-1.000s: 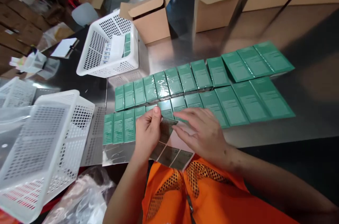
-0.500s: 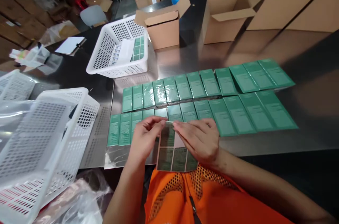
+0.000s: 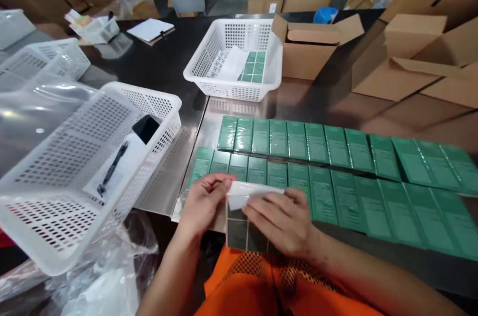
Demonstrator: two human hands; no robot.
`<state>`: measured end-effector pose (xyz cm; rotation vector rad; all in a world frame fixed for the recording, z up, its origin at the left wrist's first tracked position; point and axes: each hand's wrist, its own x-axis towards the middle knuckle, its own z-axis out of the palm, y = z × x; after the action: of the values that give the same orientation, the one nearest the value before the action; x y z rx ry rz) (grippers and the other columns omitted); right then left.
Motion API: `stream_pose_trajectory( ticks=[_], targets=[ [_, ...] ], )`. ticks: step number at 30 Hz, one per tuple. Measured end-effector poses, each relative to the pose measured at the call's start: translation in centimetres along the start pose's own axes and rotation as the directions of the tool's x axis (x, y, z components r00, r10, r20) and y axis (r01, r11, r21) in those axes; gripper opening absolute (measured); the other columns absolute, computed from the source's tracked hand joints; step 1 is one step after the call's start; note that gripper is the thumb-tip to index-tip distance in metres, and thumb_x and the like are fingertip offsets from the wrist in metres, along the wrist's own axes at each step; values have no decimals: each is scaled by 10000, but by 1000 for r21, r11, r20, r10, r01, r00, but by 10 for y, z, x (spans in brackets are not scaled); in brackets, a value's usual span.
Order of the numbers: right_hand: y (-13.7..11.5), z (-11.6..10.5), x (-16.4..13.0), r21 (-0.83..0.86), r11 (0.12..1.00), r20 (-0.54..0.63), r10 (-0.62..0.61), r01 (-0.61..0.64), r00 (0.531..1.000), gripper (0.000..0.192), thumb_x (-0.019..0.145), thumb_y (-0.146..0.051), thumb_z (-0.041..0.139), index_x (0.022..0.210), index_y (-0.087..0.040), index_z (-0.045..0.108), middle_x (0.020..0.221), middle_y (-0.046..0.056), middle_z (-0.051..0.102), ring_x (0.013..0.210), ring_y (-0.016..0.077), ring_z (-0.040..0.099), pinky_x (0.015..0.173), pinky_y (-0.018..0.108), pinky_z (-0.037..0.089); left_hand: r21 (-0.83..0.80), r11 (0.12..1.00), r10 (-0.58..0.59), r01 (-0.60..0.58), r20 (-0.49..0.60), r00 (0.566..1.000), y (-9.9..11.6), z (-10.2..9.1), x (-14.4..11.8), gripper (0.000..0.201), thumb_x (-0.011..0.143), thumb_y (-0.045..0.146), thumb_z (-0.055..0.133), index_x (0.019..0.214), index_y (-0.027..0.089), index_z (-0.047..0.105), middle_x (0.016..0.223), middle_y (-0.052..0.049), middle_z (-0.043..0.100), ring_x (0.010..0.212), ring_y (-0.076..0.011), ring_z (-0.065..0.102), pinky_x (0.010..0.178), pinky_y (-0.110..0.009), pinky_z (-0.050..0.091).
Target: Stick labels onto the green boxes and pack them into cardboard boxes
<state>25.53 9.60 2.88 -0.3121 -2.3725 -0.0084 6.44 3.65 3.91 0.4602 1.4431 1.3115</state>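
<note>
We've got the label sheet [image 3: 244, 229] pinched between both hands, close in front of our orange vest [image 3: 257, 286], just at the near edge of the steel table [image 3: 179, 176]. Left hand [image 3: 203, 206] clamps the sheet's left edge, thumb and fingers closed on it near the top corner. Right hand [image 3: 284, 219] lies over the sheet's right side w/ fingers closed on the top part, where the white backing [image 3: 248, 191] is folded over toward us. Dark green labels show on the lower part of the sheet.

Just beyond our hands, two rows of green boxes [image 3: 336, 166] lie flat side by side, wrapped in clear film, running off to the right. Farther back a white basket [image 3: 233, 87] holds more green boxes and some white sheets. Left of us, a tilted white basket [image 3: 93, 157] w/ a pen [image 3: 112, 169] and a dark phone-like item [image 3: 145, 128] inside. Clear plastic bags [image 3: 112, 276] sit below it. Open cardboard cartons [image 3: 317, 47] stand at the back right.
</note>
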Motion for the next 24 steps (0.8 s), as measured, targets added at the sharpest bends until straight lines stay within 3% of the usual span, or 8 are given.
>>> stream_pose_trajectory(
  ticks=[3,5,10,12,15,18,20,24],
  targets=[
    [-11,-8,12,190,965,87,-199,180,976,318,932,-152,485,843,-306,748,965,-79,758,871,126,648,639,340,474,-49,998,29,-38,-168,985,8,-31,9,398,565,450,904,775,155,738,597,9,652,494,-79,518,487,-179,407],
    [-11,-23,26,381,910,93,-214,164,972,338,961,-180,453,845,-306,745,987,-96,759,907,125,660,623,321,519,-89,993,50,-77,-272,961,19,-52,16,411,494,418,922,726,162,701,597,22,631,494,-79,515,483,-180,415],
    [36,-48,81,626,756,145,130,-193,981,165,939,-160,590,894,-281,692,821,-22,735,842,159,676,797,324,553,-72,996,32,-57,-315,949,52,-77,27,287,515,324,821,700,199,640,533,67,523,429,-77,436,418,-188,340],
    [67,-37,99,592,704,190,352,-393,917,53,882,-231,691,845,-268,683,797,-17,712,759,162,650,728,329,537,91,995,69,-44,-282,957,57,-70,30,196,608,352,734,699,209,637,490,70,473,403,-90,382,408,-218,279],
    [112,-2,115,554,503,398,540,-664,741,172,807,-373,746,839,-210,701,780,9,690,661,146,586,612,299,478,473,876,185,-95,-146,972,54,-53,43,276,786,473,638,830,209,703,511,38,545,495,-142,494,518,-258,347],
    [144,38,121,534,309,586,536,-787,608,227,739,-378,772,819,-176,707,736,12,662,645,130,549,558,262,418,656,742,166,-137,18,986,46,-40,64,452,851,603,575,1032,214,718,663,-13,693,687,-201,628,653,-288,401],
    [155,59,123,508,228,664,510,-831,546,210,715,-355,782,804,-179,711,719,7,651,641,124,533,527,246,384,698,701,150,-146,56,987,44,-36,77,451,850,617,570,1000,219,720,758,-34,730,763,-218,647,691,-297,404],
    [162,85,126,479,181,735,452,-859,506,175,700,-325,799,797,-199,727,720,10,657,679,140,549,521,248,382,729,668,160,-150,56,986,46,-33,93,381,853,554,556,700,220,656,675,-17,681,643,-188,582,626,-292,359]
  ],
)
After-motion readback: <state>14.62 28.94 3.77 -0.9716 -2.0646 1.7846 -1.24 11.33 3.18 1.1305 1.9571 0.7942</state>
